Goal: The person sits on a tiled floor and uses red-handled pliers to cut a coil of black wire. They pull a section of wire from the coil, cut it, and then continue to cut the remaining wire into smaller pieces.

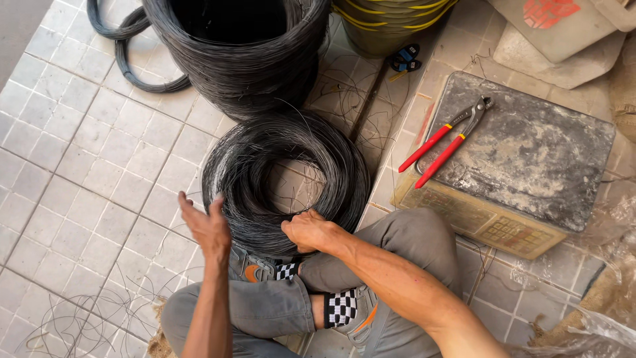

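- While a person sits cross-legged on the tiled floor [86, 179], one flat coil of black wire [285, 179] lies just ahead of the knees.
- Right hand [308, 231] — clenched on the coil's near edge.
- Left hand [207, 224] — released, fingers spread, just beside the coil.
- One taller wire stack [238, 53] stands behind, touching the coil.
- One pair of red-handled pliers [447, 140] rests on one grey scale [530, 159] at right.

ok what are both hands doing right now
left hand: open, fingers spread, beside the small wire coil, holding nothing.
right hand: closed on the coil's near edge.
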